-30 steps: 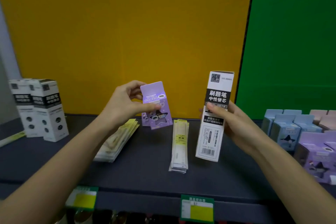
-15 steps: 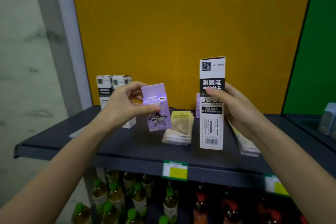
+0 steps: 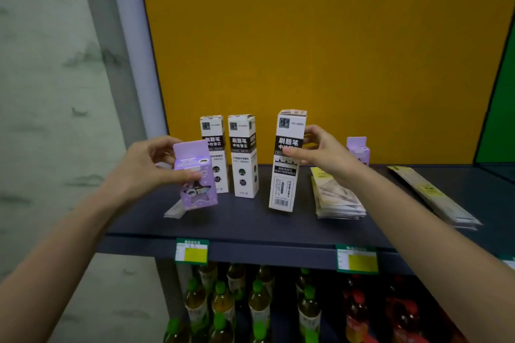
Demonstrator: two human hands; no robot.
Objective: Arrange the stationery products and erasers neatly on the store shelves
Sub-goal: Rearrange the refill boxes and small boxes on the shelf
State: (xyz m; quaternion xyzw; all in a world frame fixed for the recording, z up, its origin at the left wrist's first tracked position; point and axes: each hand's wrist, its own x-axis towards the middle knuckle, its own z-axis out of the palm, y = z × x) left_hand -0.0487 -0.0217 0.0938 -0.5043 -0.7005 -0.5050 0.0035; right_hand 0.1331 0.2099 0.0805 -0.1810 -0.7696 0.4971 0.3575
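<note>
My left hand [image 3: 147, 168] holds a small purple eraser box [image 3: 195, 175] with a star window, just above the left end of the dark shelf [image 3: 250, 223]. My right hand [image 3: 326, 156] grips a tall white refill box [image 3: 287, 161] with a black band; its base is at or just above the shelf. Two matching white refill boxes [image 3: 242, 156] stand upright side by side at the back, between my hands. Another purple eraser box [image 3: 358, 149] stands behind my right wrist.
A stack of flat yellowish packets [image 3: 337, 198] lies right of the held refill box. Long flat ruler packets [image 3: 434, 198] lie further right. A thin packet [image 3: 174, 211] lies under the purple box. Drink bottles [image 3: 259, 306] fill the shelf below. Price tags [image 3: 192, 250] hang on the shelf edge.
The view has swung left and closer to the shelf's left end. Both hands have carried their boxes left, toward the two standing refill boxes.
</note>
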